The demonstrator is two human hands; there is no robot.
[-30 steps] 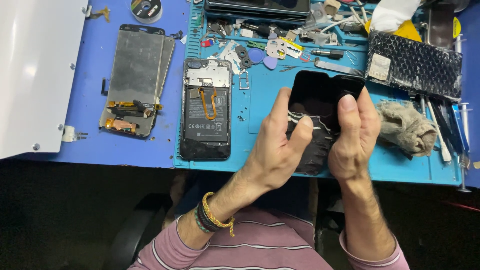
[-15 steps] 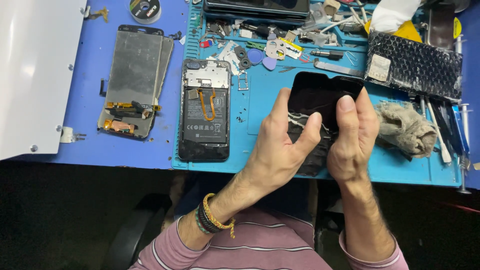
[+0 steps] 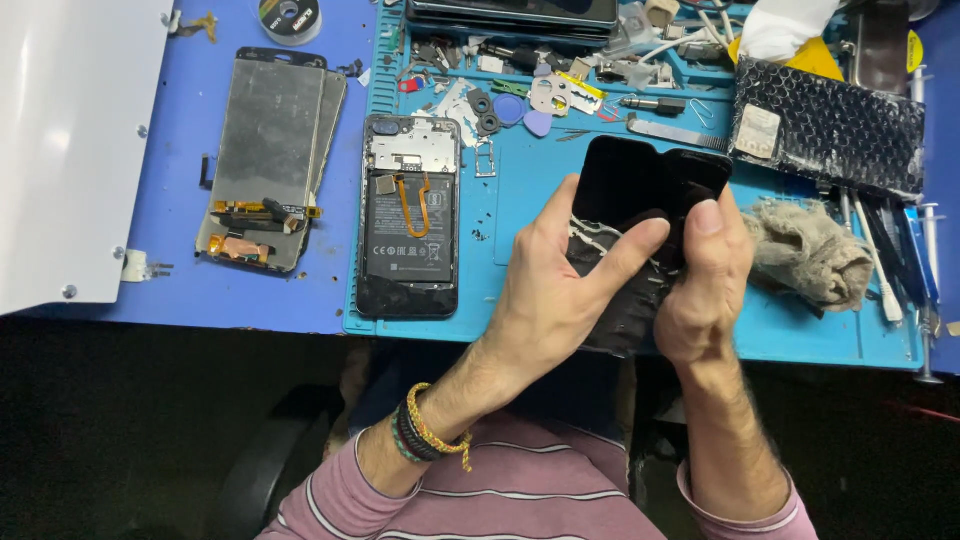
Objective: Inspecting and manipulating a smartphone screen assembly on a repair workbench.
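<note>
Bright, even overhead light, sharp focus, dark lower edge

A phone repair workshop: a blue work mat (image 3: 500,215), an opened phone (image 3: 410,230), loose screens (image 3: 265,150), screws and small tools (image 3: 560,80).

Centre frame, black phone screen panel (image 3: 640,185) looked glossy, smooth glass. Right of it, grey crumpled cloth rag (image 3: 805,250) looked rough, matt. Blue work mat (image 3: 520,200) looked matt rubber.

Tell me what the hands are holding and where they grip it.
Both hands hold a black phone screen panel: left hand at its left edge and cracked lower part, right hand at its right edge.
</note>
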